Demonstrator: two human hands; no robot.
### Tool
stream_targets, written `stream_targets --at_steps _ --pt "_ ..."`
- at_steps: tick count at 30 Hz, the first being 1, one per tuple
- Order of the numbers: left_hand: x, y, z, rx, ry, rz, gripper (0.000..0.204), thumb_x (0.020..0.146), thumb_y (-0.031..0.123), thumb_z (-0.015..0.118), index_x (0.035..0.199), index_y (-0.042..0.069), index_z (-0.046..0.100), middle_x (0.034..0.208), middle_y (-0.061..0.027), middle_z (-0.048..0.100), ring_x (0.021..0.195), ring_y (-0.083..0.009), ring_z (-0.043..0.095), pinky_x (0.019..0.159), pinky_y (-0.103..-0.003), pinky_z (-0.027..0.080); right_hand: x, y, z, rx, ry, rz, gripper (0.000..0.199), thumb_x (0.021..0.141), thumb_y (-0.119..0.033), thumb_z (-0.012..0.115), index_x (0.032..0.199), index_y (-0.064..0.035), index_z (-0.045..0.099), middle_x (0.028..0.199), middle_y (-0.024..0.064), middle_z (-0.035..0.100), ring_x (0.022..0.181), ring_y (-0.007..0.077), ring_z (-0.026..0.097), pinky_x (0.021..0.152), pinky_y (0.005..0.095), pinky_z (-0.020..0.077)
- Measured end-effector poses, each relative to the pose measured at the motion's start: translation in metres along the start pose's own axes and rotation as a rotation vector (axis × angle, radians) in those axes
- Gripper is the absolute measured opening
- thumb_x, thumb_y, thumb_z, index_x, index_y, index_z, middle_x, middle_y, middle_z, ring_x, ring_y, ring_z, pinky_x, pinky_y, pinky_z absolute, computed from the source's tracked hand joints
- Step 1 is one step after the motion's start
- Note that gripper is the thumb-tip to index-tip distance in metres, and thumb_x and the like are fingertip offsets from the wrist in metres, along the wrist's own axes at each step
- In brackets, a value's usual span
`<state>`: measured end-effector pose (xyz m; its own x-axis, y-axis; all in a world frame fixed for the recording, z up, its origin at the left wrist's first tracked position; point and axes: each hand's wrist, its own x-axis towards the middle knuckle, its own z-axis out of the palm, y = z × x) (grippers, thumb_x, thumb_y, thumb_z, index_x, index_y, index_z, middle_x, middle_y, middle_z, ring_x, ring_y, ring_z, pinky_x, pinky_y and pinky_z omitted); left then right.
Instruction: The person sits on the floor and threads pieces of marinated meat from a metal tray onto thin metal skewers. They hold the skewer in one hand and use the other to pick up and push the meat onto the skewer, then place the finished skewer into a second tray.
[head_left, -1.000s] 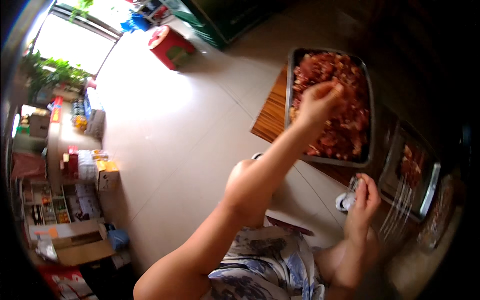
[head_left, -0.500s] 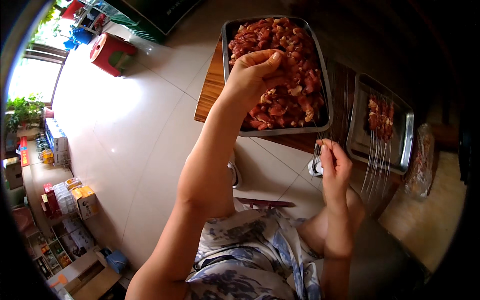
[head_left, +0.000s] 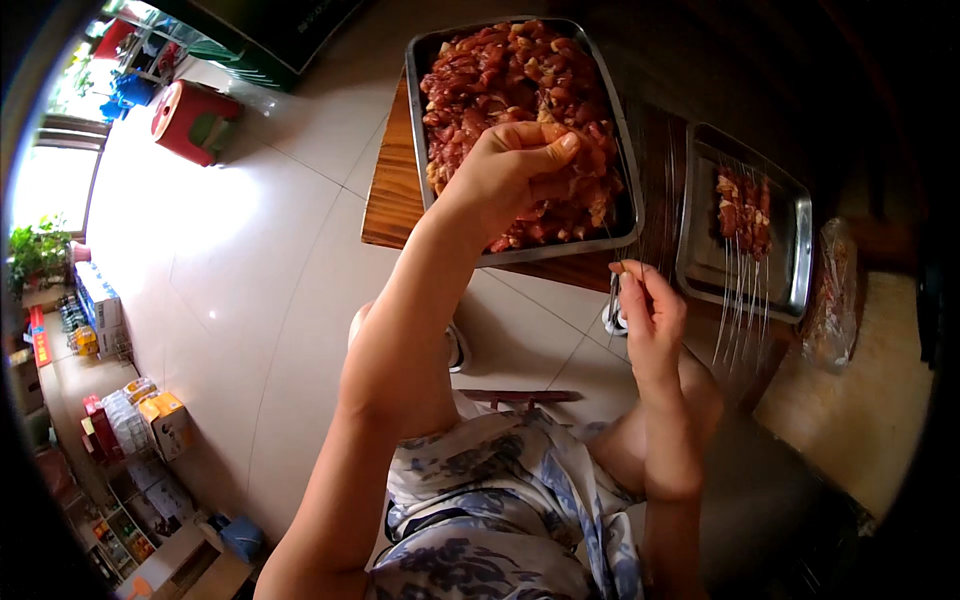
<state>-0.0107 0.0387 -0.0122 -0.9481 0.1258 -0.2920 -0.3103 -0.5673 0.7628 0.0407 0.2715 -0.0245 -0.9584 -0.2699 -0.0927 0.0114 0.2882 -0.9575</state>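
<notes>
A metal tray [head_left: 630,235] heaped with small chunks of raw, reddish meat [head_left: 480,85] rests on the wooden table. Over its near right part, my left hand [head_left: 520,165] is closed in a pinch on a piece of meat, partly hidden by the fingers and blending with the pile. My right hand [head_left: 652,310], just off the tray's near right corner, is closed around a thin metal skewer [head_left: 614,285] between thumb and fingers. The skewer's upper end points toward the left hand's meat. Whether more than one skewer is held, I cannot tell.
Right of the meat, a second metal tray [head_left: 690,270] holds several loaded meat skewers [head_left: 745,215], handles over its near rim. A clear plastic bag [head_left: 832,300] lies beside it. Loose skewers lie between the trays on the wooden table [head_left: 392,190]. A red stool [head_left: 190,120] stands at far left.
The view has shifted slightly, so the trays appear further left and up. My left hand has come lower relative to the meat tray, closer to the skewer in my right hand.
</notes>
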Motion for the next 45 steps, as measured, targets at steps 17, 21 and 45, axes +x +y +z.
stream_targets --at_steps 17,21,45 --pt "0.001 -0.03 0.03 -0.074 0.038 0.131 0.017 0.088 0.003 0.063 0.103 -0.003 0.06 0.098 -0.0108 0.067 0.088 -0.017 0.066 0.074 -0.029 0.058 0.005 -0.01 0.004 0.462 -0.043 0.333 0.018 0.094 -0.015 0.055 0.102 -0.0015 0.063 0.066 -0.007 0.044 0.058 0.0008 0.035 0.047 0.0159 0.0227" --pt "0.0 -0.033 0.033 -0.084 0.032 0.103 0.02 0.087 0.004 0.063 0.106 -0.004 0.059 0.099 -0.0118 0.067 0.087 -0.0169 0.067 0.074 -0.029 0.058 0.005 -0.01 0.003 0.497 -0.056 0.334 0.018 0.094 -0.016 0.055 0.103 -0.0027 0.063 0.065 -0.007 0.043 0.056 -0.0003 0.033 0.044 0.0151 0.02" --pt "-0.002 -0.028 0.04 -0.109 0.044 0.179 0.025 0.093 0.012 0.058 0.112 -0.005 0.056 0.098 -0.0103 0.066 0.09 -0.0143 0.064 0.078 -0.026 0.055 0.009 -0.008 -0.004 0.61 -0.105 0.37 0.018 0.094 -0.018 0.055 0.103 -0.0036 0.063 0.063 -0.0066 0.04 0.05 -0.0004 0.026 0.041 0.0158 0.0173"
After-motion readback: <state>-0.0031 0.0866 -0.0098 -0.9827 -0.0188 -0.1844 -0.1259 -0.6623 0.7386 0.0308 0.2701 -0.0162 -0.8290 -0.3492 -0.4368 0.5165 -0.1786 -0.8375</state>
